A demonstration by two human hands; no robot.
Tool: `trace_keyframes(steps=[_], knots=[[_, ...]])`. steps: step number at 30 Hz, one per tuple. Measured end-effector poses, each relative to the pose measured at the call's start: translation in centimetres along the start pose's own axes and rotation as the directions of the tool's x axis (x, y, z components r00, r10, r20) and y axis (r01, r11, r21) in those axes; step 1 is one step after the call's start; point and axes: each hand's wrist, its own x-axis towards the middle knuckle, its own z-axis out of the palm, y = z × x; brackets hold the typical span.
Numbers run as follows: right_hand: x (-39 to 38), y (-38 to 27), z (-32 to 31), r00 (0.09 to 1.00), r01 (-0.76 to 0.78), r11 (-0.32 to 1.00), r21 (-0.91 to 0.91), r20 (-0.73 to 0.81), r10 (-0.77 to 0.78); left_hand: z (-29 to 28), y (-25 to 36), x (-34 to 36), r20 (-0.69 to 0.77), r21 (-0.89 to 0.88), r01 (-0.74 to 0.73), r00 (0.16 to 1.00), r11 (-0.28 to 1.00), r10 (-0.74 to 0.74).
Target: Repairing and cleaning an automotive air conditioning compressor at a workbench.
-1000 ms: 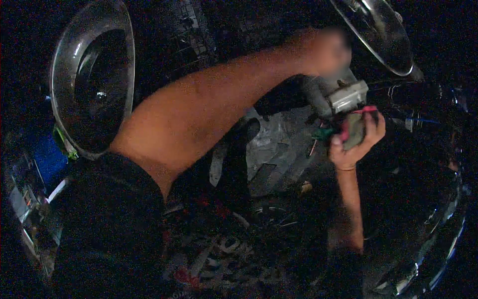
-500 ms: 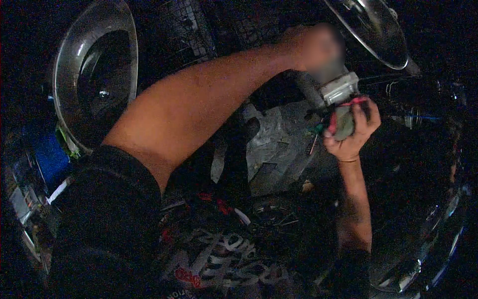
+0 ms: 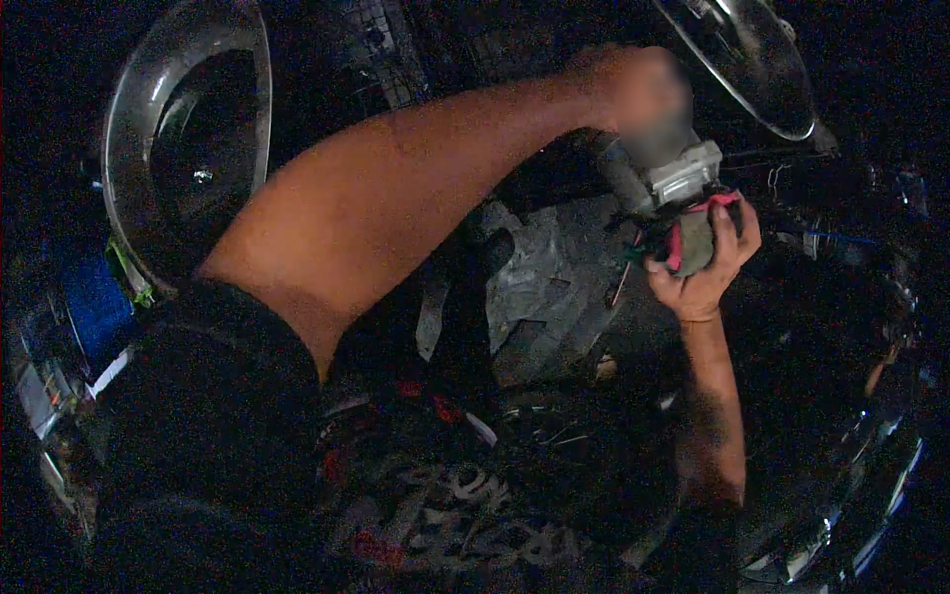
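Observation:
My left hand (image 3: 638, 94) reaches across the top to the upper end of a silver metal housing (image 3: 683, 173); a blur covers its fingers, so their grip is unclear. Just below the housing, my right hand (image 3: 717, 247) has thumb and fingers wrapped round an olive and red soft pad (image 3: 697, 241), raised against or very near the housing's lower side; I cannot tell if they touch. Small dark parts and thin green bits (image 3: 630, 255) lie beside the pad.
Large glossy oval rims (image 3: 129, 148) stand at upper left and upper right (image 3: 792, 119). A rumpled grey surface (image 3: 539, 277) lies below my left forearm. A blue object (image 3: 94, 297) is at far left, and dark bodywork with shiny edges (image 3: 891, 436) curves along the right.
Compared with a second ago, my right hand and pad sit slightly higher in the picture, as do my left hand and the housing. The right hand still grips the pad.

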Motion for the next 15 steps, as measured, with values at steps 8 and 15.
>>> trace_keyframes(steps=[8,15], knots=[[2.6,-6.0,2.1,0.254,-0.676,0.116,0.728,0.082,0.964,-0.7,-0.5,0.4,0.073,0.058,0.052,0.996,0.997,-0.056],[1.7,0.5,-1.2,0.974,0.203,0.979,0.002,0.097,-0.203,-0.3,-0.4,-0.1,0.022,0.026,-0.006,1.0,1.0,0.005]])
